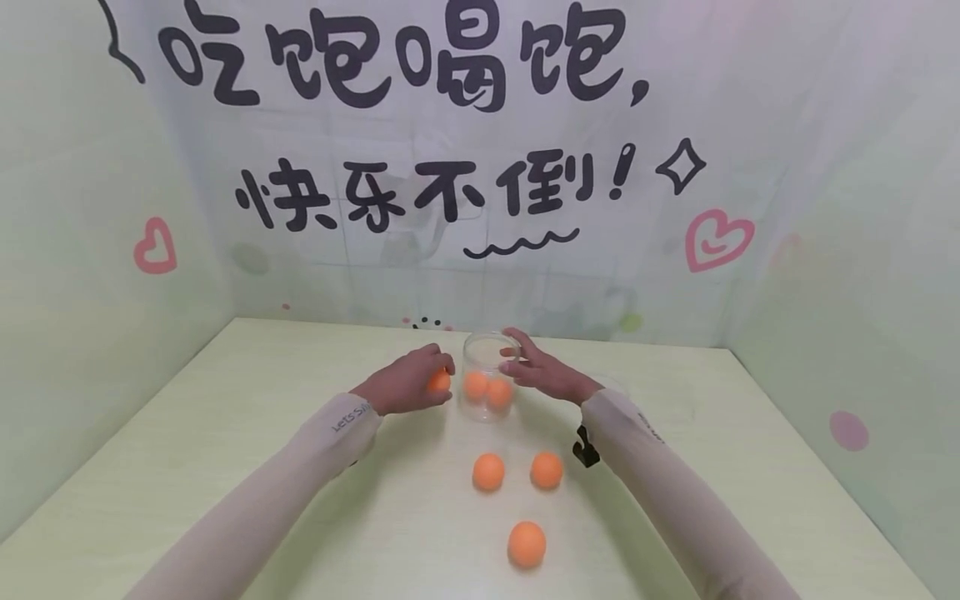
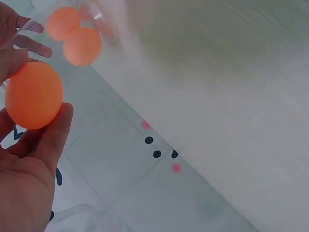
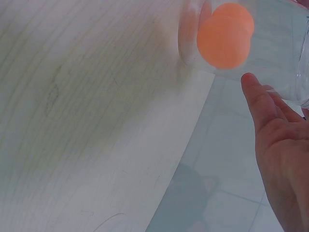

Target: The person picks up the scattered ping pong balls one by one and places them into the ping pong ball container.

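Indoors | pale table [image 1: 225, 467] | printed backdrop [image 1: 420, 192] | left hand [image 1: 405, 383] grips ball [image 1: 438, 382] | right hand [image 1: 543, 371] relaxed, touching jar [image 1: 487, 392]

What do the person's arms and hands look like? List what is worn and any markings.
Both arms wear long, close-fitting pale beige sleeves that end at the wrists. The left sleeve has small dark lettering near its cuff. The right sleeve has dark print too small to read, and a black clip at the wrist. The left hand and right hand are bare, without gloves.

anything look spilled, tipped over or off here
Nothing stands out. The clear jar stands upright with two orange balls inside, the right hand at its side. The left hand holds one ball; three more lie loose on the table.
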The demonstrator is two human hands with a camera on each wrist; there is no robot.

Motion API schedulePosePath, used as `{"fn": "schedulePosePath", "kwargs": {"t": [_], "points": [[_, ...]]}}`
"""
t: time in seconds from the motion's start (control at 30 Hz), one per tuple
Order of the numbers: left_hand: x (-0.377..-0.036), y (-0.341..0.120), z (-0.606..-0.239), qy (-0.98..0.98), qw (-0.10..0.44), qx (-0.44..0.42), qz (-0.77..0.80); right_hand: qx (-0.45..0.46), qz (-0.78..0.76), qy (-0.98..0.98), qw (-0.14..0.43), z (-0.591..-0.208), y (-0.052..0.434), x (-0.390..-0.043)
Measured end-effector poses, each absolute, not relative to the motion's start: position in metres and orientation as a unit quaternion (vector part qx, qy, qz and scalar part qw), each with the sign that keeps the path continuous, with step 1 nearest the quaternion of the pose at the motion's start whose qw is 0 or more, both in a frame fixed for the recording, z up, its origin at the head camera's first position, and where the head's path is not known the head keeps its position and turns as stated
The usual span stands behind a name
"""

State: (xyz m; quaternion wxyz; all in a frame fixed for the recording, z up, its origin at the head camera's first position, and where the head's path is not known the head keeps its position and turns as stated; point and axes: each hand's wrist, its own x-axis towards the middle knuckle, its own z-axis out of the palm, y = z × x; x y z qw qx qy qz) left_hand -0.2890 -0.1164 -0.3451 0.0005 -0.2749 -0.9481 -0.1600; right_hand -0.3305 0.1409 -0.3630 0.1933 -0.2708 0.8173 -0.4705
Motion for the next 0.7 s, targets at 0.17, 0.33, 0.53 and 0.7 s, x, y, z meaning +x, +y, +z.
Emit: {"fn": "schedulePosePath", "kwargs": {"t": [0.17, 0.33, 0.53, 0.7], "points": [[-0.297, -0.113, -0.337, -0.949, -0.002, -0.263, -0.171, -0.279, -0.467, 0.817, 0.192, -0.362, 0.142, -0.329], [-0.305, -0.111, -0.33, -0.95, 0.013, -0.262, -0.17, -0.279, -0.468, 0.816, 0.195, -0.362, 0.143, -0.33], [-0.31, -0.11, -0.322, -0.952, 0.017, -0.264, -0.157, -0.278, -0.47, 0.815, 0.194, -0.363, 0.143, -0.331], [-0.311, -0.108, -0.317, -0.954, 0.012, -0.255, -0.156, -0.279, -0.467, 0.817, 0.191, -0.364, 0.142, -0.332]]}}
